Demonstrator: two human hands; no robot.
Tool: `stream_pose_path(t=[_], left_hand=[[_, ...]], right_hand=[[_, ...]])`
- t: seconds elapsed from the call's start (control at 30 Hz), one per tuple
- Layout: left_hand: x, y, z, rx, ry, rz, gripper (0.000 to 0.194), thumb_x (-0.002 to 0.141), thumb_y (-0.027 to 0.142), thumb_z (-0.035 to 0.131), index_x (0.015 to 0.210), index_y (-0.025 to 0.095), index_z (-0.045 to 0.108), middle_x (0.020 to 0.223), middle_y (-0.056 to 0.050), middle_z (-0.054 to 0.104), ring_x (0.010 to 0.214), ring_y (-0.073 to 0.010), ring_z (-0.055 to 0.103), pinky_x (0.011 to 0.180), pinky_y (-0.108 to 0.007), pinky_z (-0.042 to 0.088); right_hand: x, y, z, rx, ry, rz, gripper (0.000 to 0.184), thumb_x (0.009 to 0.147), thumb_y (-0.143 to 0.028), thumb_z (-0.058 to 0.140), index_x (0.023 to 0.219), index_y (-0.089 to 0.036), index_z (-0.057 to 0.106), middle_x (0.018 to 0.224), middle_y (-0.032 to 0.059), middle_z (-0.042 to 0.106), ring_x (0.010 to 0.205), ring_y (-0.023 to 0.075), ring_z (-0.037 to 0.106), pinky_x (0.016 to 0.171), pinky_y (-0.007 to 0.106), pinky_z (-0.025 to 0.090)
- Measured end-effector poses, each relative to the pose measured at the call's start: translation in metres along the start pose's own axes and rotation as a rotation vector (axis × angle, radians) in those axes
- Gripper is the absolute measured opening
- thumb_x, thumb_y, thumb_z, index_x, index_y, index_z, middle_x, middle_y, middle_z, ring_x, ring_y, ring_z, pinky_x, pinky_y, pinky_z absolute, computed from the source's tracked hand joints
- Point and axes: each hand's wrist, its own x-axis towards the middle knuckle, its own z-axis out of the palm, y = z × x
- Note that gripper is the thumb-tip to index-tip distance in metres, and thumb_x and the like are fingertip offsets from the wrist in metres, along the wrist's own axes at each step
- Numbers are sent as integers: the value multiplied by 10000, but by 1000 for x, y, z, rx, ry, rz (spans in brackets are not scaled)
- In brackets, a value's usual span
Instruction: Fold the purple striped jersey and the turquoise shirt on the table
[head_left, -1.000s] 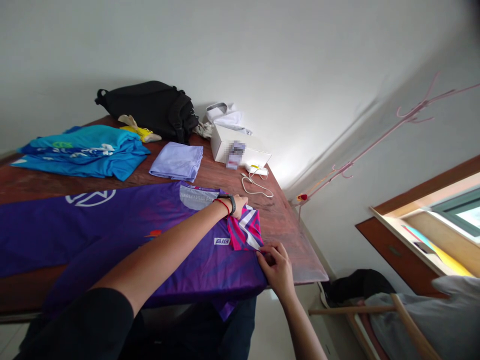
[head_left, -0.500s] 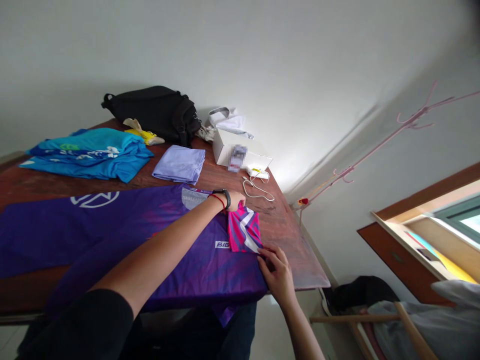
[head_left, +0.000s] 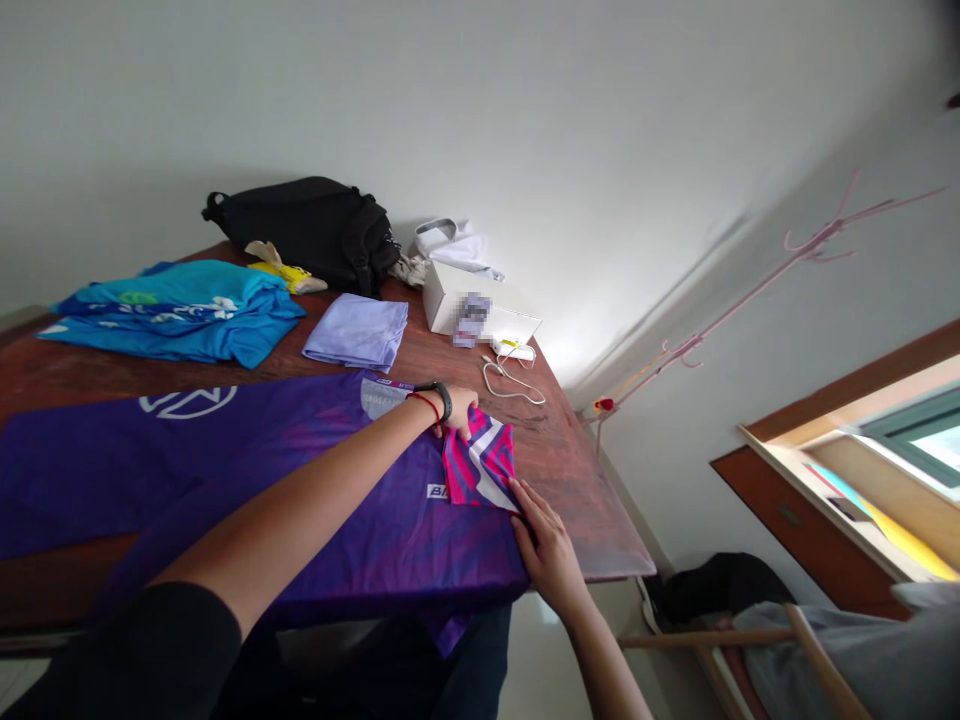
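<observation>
A purple jersey (head_left: pixel 360 520) lies spread over the table, its near edge hanging past the front. Its pink-and-white patterned sleeve (head_left: pixel 484 462) is folded inward over the body. My left hand (head_left: pixel 456 408), with a dark band and a red string at the wrist, pinches the upper part of that sleeve; its fingertips are partly hidden. My right hand (head_left: pixel 547 540) rests with fingers stretched out along the jersey's right edge, fingertips at the sleeve's lower right corner.
On the wooden table (head_left: pixel 555 450) stand a black bag (head_left: pixel 300 225), blue clothing (head_left: pixel 180 315), a folded lavender cloth (head_left: pixel 358 330), a white box (head_left: pixel 446 295) and a white cable (head_left: pixel 517 383). A pink coat rack (head_left: pixel 720 305) leans at right. A person in grey (head_left: pixel 862 650) is at lower right.
My left hand has drawn the sleeve's upper part slightly left and down, tilting the folded patch. My right hand has moved a little up and left against the sleeve's corner.
</observation>
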Motion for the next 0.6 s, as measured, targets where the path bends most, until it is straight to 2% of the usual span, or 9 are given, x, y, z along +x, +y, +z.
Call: stream_pose_path(t=[0.13, 0.2, 0.27, 0.33, 0.4, 0.5, 0.6], left_hand=[[-6, -6, 11, 35, 46, 57, 819, 651, 195, 834, 1399, 276, 512, 1364, -146, 601, 735, -192, 728, 631, -270, 589], [-11, -10, 13, 63, 54, 92, 801, 652, 154, 803, 1392, 288, 525, 1369, -129, 586, 770, -185, 728, 673, -265, 583], [-16, -15, 13, 83, 38, 117, 754, 671, 149, 774, 1374, 298, 544, 1309, -103, 615, 734, -173, 722, 670, -265, 579], [-21, -19, 11, 104, 24, 132, 710, 687, 157, 759, 1354, 303, 564, 1232, -77, 647, 728, -176, 719, 685, -273, 580], [-23, -23, 10, 135, 39, 146, 692, 691, 149, 754, 1346, 289, 578, 1223, -75, 646, 874, -208, 721, 798, -288, 576], [-25, -27, 9, 187, 79, 174, 665, 707, 120, 737, 1341, 261, 595, 1294, -88, 607, 1146, -232, 642, 991, -282, 502], [-30, -27, 10, 224, 99, 189, 623, 740, 118, 718, 1333, 266, 600, 1293, -71, 610, 1198, -198, 617, 1033, -236, 464]], right_hand=[[0, 3, 3, 18, 65, 42, 626, 988, -313, 517, 1581, -272, 324, 1555, 80, 460, 1434, 288, 438, 1141, 526, 445], [1, 3, 4, 13, 71, 45, 582, 981, -318, 528, 1547, -269, 403, 1567, 73, 439, 1464, 298, 385, 1157, 542, 421], [3, 1, 3, -9, 24, 33, 502, 983, -320, 524, 1483, -281, 507, 1557, 52, 455, 1485, 305, 341, 1169, 559, 398], [4, -2, 1, -30, -30, 26, 471, 986, -323, 523, 1456, -296, 543, 1534, 39, 485, 1488, 311, 332, 1168, 576, 391], [4, -5, -3, -38, -55, 27, 487, 982, -324, 534, 1468, -307, 526, 1522, 40, 501, 1483, 316, 340, 1158, 590, 397], [6, -8, -8, -28, -85, 14, 513, 967, -364, 580, 1474, -321, 514, 1557, 46, 450, 1486, 329, 330, 1153, 595, 397], [14, -8, -15, 5, -109, 14, 526, 975, -409, 580, 1485, -315, 497, 1591, 46, 393, 1497, 322, 306, 1179, 585, 365]])
